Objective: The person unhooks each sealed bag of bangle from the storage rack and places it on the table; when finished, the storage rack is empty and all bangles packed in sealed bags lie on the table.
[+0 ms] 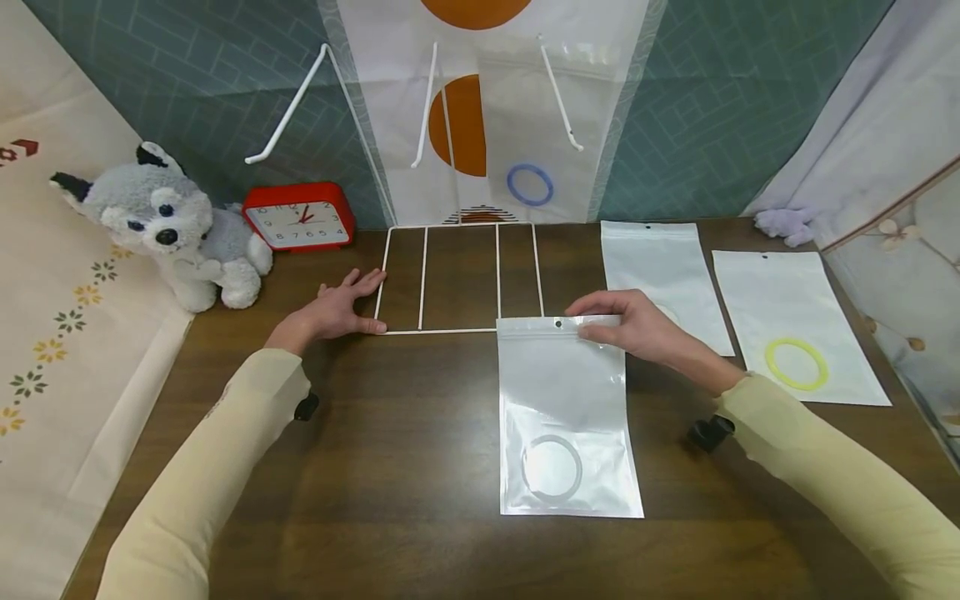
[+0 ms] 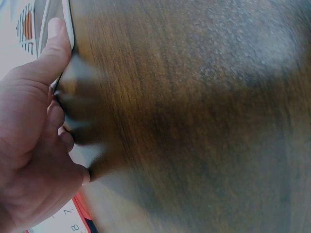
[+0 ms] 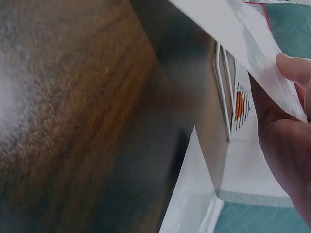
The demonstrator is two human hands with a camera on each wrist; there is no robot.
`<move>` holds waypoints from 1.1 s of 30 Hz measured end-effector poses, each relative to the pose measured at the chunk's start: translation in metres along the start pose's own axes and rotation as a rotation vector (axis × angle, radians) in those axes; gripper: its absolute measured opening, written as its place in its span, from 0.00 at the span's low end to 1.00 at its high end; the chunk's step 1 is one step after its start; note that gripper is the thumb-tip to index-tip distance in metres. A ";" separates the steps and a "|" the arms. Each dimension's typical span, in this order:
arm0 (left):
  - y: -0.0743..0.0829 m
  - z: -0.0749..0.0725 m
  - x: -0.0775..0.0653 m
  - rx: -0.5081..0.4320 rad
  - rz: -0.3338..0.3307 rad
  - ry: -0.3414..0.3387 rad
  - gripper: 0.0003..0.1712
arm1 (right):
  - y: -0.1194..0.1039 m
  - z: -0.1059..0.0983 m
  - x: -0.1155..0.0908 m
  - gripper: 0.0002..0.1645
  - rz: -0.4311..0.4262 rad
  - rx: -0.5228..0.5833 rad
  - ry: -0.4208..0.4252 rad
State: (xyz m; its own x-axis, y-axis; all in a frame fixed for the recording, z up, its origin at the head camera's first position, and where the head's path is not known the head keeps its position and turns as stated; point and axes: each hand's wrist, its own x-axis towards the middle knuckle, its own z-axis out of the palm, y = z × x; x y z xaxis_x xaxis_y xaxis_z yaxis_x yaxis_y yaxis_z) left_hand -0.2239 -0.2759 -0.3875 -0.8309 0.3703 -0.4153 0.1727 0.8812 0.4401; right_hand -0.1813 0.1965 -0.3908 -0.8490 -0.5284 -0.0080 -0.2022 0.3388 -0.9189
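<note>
My right hand (image 1: 637, 323) pinches the top edge of a silvery zip bag (image 1: 566, 367) near its punched hole. A pale ring (image 1: 552, 468) shows through the lower part of this bag. In the right wrist view, the thumb presses the raised bag (image 3: 262, 63) from one side, with fingers behind it. My left hand (image 1: 333, 310) touches the left front corner of a white wire rack (image 1: 442, 332), thumb and fingers spread. The left wrist view has the thumb against the rack's wire. Several white prongs (image 1: 292, 104) jut from the rack; a clear-fronted bag with a blue ring (image 1: 530, 184) hangs from the right one.
Right of the rack lie a white bag (image 1: 648, 250) and another bag (image 1: 757, 292) with a yellow ring (image 1: 797, 364). A red clock (image 1: 300, 218) and a plush husky (image 1: 165, 217) stand at the left back. Cloth hangs behind the wooden table (image 1: 390, 467).
</note>
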 end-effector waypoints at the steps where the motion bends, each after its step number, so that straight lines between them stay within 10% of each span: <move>1: 0.000 0.000 0.000 -0.001 0.000 -0.001 0.59 | 0.000 0.001 0.001 0.18 -0.009 -0.015 -0.002; 33: -0.007 0.002 0.005 -0.002 0.005 -0.005 0.58 | 0.011 0.020 0.017 0.16 -0.236 -0.385 -0.043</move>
State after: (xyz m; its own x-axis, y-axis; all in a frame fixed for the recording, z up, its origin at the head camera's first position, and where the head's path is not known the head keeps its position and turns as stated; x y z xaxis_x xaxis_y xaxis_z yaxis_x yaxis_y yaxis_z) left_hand -0.2281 -0.2799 -0.3939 -0.8272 0.3762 -0.4174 0.1756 0.8787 0.4439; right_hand -0.1882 0.1757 -0.4089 -0.7387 -0.6547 0.1604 -0.5614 0.4660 -0.6839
